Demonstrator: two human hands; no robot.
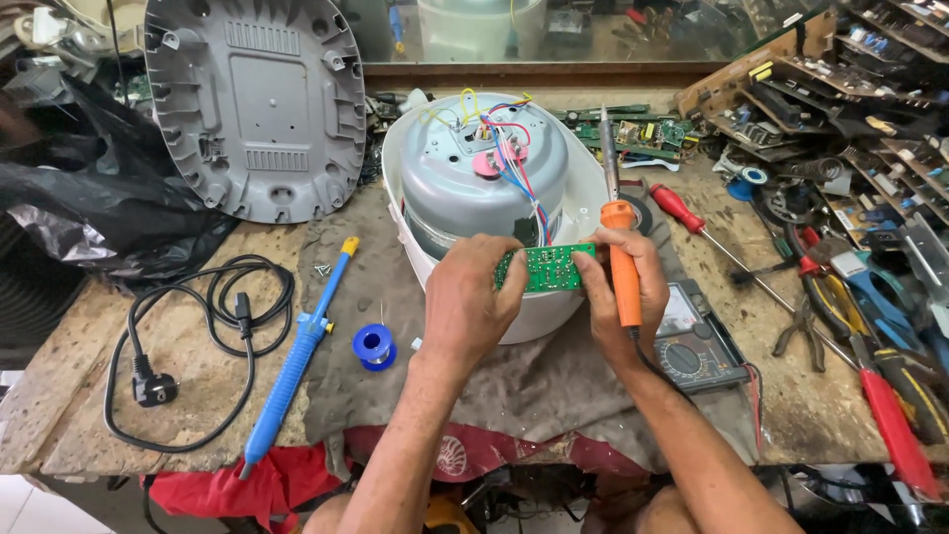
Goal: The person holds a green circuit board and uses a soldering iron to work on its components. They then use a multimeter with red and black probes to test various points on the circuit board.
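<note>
Forearms: entering from the bottom edge, nearest the camera, meeting over the grey cloth [554,381].
Circuit board [547,267]: small, green, rectangular, dotted with pale solder points; held level in front of the upturned white appliance [474,188].
Left hand [470,302]: fingers pinching the board's left end.
Right hand [621,292]: fingertips pressed on the board's right end, remaining fingers wrapped round the orange soldering iron [619,247], tip pointing up.
Wires [514,163]: red, blue, white and yellow, running from the appliance's grey base down to the board.
Multimeter [692,341]: just right of the right wrist, on the counter [89,346].
Solder spool [375,346]: blue, left of the left hand.
Desoldering pump [297,361]: blue, further left.
Power cord [198,336]: black, coiled.
Screwdriver [692,220]: red-handled, right.
</note>
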